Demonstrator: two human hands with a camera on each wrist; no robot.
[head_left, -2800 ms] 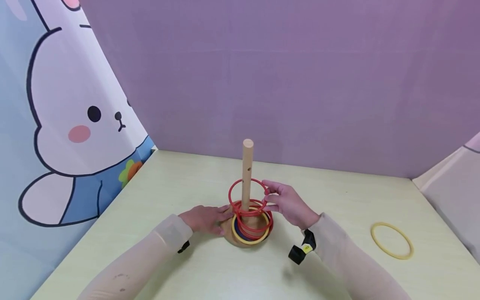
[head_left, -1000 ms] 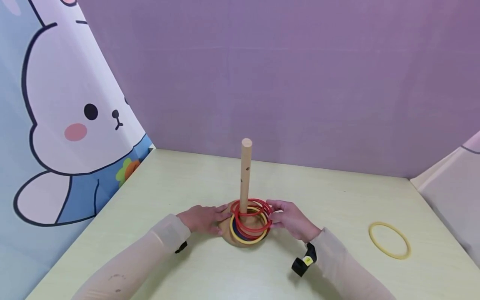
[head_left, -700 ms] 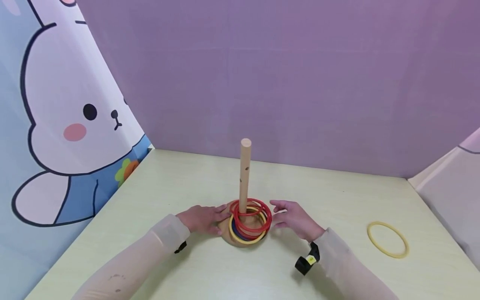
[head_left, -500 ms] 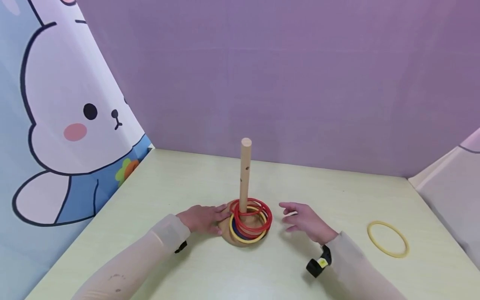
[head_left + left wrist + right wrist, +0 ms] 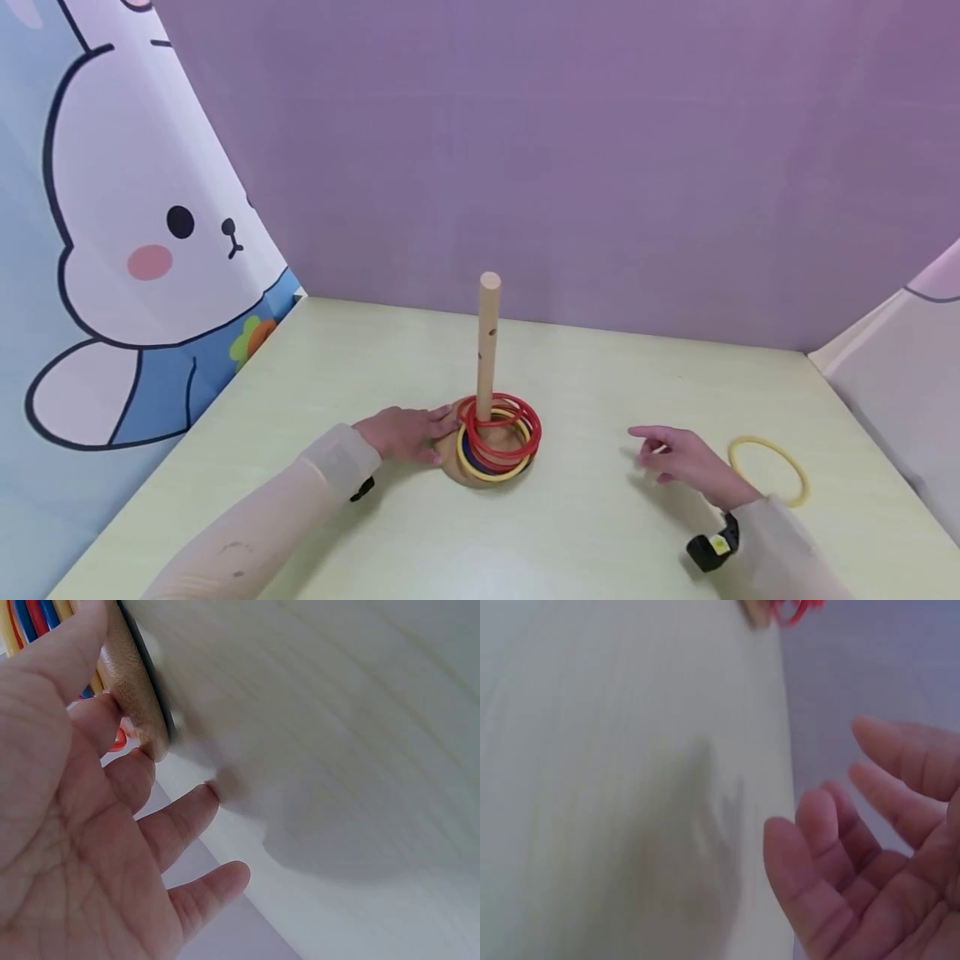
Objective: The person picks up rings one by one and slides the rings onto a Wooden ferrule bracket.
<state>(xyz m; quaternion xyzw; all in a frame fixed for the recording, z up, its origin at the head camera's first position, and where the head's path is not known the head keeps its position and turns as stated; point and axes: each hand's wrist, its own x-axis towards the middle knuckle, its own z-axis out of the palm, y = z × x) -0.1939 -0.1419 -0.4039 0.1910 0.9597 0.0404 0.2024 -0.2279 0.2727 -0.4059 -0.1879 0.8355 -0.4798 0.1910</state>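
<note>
A wooden peg (image 5: 487,358) stands upright on a round wooden base (image 5: 448,465). Around its foot lie red rings (image 5: 536,421), a yellow ring (image 5: 491,477) and dark blue, several in all, loosely stacked and some tilted. My left hand (image 5: 401,433) rests against the left edge of the base, fingers spread; in the left wrist view, fingertips touch the base's rim (image 5: 135,682) and the rest reach past it. My right hand (image 5: 690,462) is over the table to the right, holding nothing, fingers loosely bent. Beyond it lies a single yellow ring (image 5: 756,440), partly hidden by the hand and wrist.
The pale table (image 5: 585,533) meets a purple backdrop (image 5: 600,167) at its far edge. A rabbit-printed cloth (image 5: 150,208) hangs on the left, and a light cloth (image 5: 900,375) borders the right side. A black wrist camera (image 5: 708,550) is strapped below my right hand.
My right hand lowered a red ring down the peg onto the stack, let go, and moved right towards the lone yellow ring. My left hand stays at the base.
</note>
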